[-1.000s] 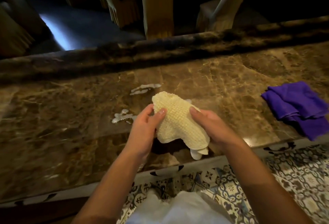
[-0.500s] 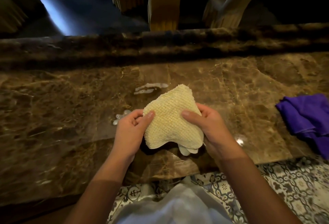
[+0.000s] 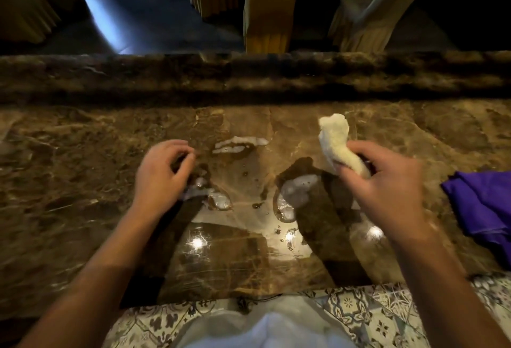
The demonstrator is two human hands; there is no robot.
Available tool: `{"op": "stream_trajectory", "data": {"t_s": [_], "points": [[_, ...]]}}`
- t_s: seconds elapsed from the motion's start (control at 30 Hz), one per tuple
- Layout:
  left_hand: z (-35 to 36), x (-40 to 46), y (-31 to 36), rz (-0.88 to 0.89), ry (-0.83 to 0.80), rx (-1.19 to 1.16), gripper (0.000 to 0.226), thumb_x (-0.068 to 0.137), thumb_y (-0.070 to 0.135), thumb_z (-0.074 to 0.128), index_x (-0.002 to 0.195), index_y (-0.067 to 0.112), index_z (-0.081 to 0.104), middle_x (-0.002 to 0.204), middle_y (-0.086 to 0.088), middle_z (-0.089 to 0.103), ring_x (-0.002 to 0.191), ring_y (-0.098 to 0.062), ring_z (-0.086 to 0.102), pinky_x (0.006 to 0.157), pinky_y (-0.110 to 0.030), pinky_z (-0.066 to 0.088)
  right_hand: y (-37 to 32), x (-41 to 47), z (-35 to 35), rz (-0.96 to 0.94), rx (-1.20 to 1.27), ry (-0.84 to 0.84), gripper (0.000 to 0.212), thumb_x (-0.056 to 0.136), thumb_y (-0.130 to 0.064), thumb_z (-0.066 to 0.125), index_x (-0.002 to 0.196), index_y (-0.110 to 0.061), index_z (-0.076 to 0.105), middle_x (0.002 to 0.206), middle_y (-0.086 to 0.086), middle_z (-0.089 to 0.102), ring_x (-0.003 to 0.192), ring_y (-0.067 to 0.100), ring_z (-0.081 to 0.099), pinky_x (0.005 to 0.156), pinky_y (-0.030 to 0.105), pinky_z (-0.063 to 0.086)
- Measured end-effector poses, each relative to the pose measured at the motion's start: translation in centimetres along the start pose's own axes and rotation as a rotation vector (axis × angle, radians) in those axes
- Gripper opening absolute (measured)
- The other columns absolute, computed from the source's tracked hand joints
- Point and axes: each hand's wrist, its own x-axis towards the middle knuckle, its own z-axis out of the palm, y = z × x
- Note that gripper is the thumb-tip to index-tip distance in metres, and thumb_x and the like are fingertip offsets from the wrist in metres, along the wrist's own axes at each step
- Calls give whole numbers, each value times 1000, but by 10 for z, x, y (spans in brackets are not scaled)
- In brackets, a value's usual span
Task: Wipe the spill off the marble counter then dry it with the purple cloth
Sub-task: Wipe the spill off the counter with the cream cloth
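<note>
While the right hand (image 3: 387, 190) grips the cream waffle-weave cloth (image 3: 336, 144) bunched in its fist, the cloth's free end stands up above the marble counter (image 3: 83, 181), beyond and to the right of the nearest puddle. The left hand (image 3: 161, 173) hovers over the counter with fingers loosely curled, grasping nothing.

The spill (image 3: 293, 195) lies in three foamy patches — one just left of the right hand, one (image 3: 218, 198) partly under the left hand, one (image 3: 239, 144) farther back between the hands. None looks wiped yet.

Handling: the cream cloth appears soft, light and limp; it would likely work better flattened under the palm than held as a roll. Polished marble under liquid is probably slick, so the cloth should slide easily.

The purple cloth (image 3: 481, 203) lies crumpled on the counter, right of the right hand and near the front edge, clear of the puddles. Past the counter's raised back ledge (image 3: 249, 76), chair legs (image 3: 265, 15) stand on a dark floor. Nothing visible blocks the sweep.
</note>
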Motion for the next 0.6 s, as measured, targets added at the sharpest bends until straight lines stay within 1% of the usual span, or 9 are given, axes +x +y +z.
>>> {"op": "stream_trajectory", "data": {"t_s": [0.07,0.13,0.2,0.23,0.3,0.37,0.43,0.5,0.6], "points": [[-5,14,-35,-28,10,207,26,94,23,66,116,10,71,129,-13,65,126,-31,56,108,-46,41,12,-14,27,35,-239,-58,28,84,-26,73,113,-23,74,101,-2,76,91,25,69,73,37,52],[-10,22,-68,-99,-15,360,34,92,26,67,121,8,68,133,-19,60,130,-36,52,109,-53,43,24,-32,54,132,-344,-150,24,86,-34,72,107,-23,75,99,0,76,92,28,69,68,33,43],[-12,23,-94,-140,-47,435,43,93,33,65,129,8,63,137,-22,57,133,-41,49,109,-60,42,33,-50,68,144,-330,-163,28,89,-47,65,100,-24,76,95,-5,76,90,23,67,70,31,40],[-11,22,-101,-156,-61,459,47,94,36,63,134,10,59,141,-22,54,136,-42,47,110,-62,41,37,-57,72,80,-279,-130,31,89,-50,62,94,-23,76,94,-7,75,91,21,66,75,31,39],[-7,19,-109,-174,-74,493,52,98,40,57,142,14,51,150,-20,48,143,-41,40,116,-61,34,41,-69,79,-72,-157,-58,30,91,-46,59,92,-22,77,104,-8,76,107,20,63,91,37,41],[-3,18,-110,-181,-79,514,56,100,41,54,148,14,45,157,-19,41,149,-40,32,120,-59,26,46,-75,90,-93,-112,-118,37,98,-45,51,115,-23,75,132,-4,68,135,23,51,112,48,35],[-2,18,-110,-196,-80,519,60,101,43,50,152,14,39,162,-18,35,153,-39,25,122,-58,19,50,-76,102,-24,-205,-227,52,103,-52,35,142,-27,57,159,0,44,154,25,26,123,53,20],[0,19,-113,-201,-78,522,62,102,44,47,154,14,35,164,-18,31,154,-38,21,123,-56,15,53,-74,115,-5,-362,-310,59,103,-56,26,155,-29,37,168,2,24,158,27,9,125,55,12],[1,18,-114,-185,-86,522,62,103,47,43,155,14,34,165,-17,29,155,-36,20,124,-54,13,52,-55,129,-15,-445,-335,63,102,-58,28,157,-28,32,169,5,21,158,30,8,125,57,11]]}}
